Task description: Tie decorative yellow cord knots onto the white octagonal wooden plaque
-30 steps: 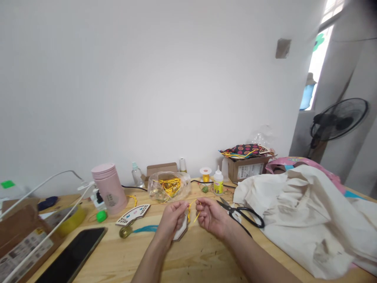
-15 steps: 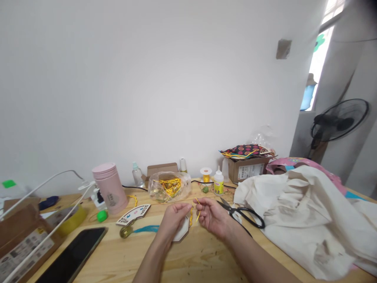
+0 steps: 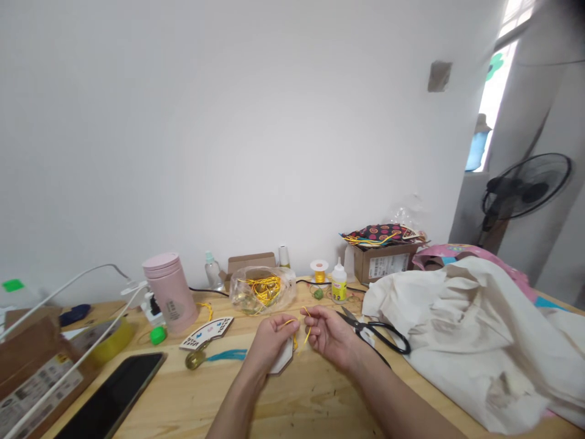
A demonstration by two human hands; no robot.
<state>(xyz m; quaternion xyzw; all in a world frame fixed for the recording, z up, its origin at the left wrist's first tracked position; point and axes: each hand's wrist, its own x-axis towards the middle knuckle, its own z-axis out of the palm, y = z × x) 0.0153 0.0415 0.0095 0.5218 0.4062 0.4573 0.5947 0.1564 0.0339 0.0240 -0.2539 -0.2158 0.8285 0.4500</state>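
Over the middle of the wooden table, my left hand (image 3: 269, 341) is closed with thumb and forefinger pinching a yellow cord (image 3: 295, 339). Below that hand lies a white plaque with angled corners and a brown edge (image 3: 283, 360), partly hidden by the fingers. Just to the right, my right hand (image 3: 329, 335) pinches a thin yellow end of cord (image 3: 307, 334) between thumb and fingertips. Teal cords (image 3: 226, 355) with a brass coin-like disc (image 3: 195, 360) lie left of my left hand, below a fan-shaped white plaque (image 3: 208, 333).
Black-handled scissors (image 3: 381, 332) lie right of my right hand, beside crumpled cream cloth (image 3: 461, 323). Behind stand a glue bottle (image 3: 339, 285), a yellow cord spool (image 3: 319, 272) and a plastic bag of yellow cords (image 3: 262, 289). At left are a pink tumbler (image 3: 170, 296) and a phone (image 3: 114, 396).
My left fingers have shifted on the yellow cord, and a strand now shows over the forefinger. My right hand stays nearly in place, still pinching cord.
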